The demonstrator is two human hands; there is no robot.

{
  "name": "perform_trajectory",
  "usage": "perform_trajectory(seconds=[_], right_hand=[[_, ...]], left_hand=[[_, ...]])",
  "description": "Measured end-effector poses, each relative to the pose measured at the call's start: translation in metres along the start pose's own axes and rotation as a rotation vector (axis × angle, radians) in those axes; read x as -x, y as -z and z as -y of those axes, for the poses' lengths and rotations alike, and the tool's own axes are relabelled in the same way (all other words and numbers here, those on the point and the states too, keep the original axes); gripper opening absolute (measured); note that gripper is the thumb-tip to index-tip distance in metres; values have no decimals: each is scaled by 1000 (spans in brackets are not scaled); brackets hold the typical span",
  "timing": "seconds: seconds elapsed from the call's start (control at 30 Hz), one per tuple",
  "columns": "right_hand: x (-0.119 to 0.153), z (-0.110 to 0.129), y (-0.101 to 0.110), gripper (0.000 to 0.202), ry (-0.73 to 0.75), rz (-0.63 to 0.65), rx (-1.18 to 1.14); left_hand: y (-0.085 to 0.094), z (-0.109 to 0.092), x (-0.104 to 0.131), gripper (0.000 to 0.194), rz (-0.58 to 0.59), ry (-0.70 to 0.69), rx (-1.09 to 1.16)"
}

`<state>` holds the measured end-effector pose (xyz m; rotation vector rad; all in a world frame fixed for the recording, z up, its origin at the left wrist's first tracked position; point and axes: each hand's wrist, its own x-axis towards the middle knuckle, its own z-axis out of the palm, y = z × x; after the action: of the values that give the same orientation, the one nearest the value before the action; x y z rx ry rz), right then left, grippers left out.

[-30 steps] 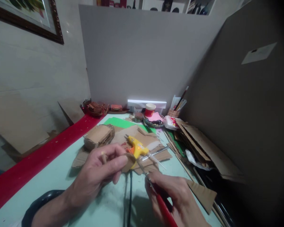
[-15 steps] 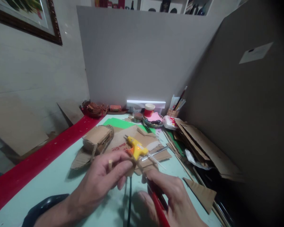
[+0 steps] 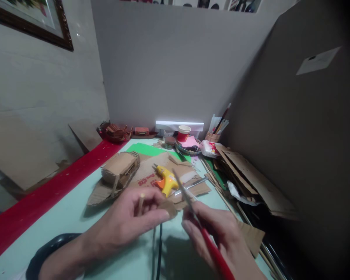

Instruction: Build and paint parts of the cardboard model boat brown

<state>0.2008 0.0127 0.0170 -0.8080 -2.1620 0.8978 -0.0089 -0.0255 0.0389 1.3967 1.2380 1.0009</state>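
Within left hand [image 3: 128,221]: cardboard piece [image 3: 171,210], pinched | right hand [image 3: 227,231]: just beside, clamped on red-handled tool [image 3: 210,244]

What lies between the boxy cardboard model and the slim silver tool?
In the head view, the yellow glue gun, on flat cardboard, lies between the cardboard model and the silver tool.

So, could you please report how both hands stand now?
Left hand: pinching small brown piece. Right hand: gripping red-handled scissors. Yellow glue gun lying just beyond.
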Motion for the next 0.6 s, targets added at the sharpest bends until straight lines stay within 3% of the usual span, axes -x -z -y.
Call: perform_trajectory(seconds=[0.1,0.17,0.3,0.43,0.6], right_hand=[[-1,0,4,29,-175,11,-283],[-1,-1,4,29,-269,102,-495],[-2,-6,-3,27,-295,180,-541],[-2,-15,-14,26,-200,158,-545],[1,-6,-13,28,-345,211,-629]], left_hand=[[-4,-5,2,25,45,55,3],[-6,-3,1,23,114,85,-18],[-9,3,-2,25,224,130,-138],[-10,2,-4,25,124,140,-129],[-12,8,-4,29,13,59,-2]])
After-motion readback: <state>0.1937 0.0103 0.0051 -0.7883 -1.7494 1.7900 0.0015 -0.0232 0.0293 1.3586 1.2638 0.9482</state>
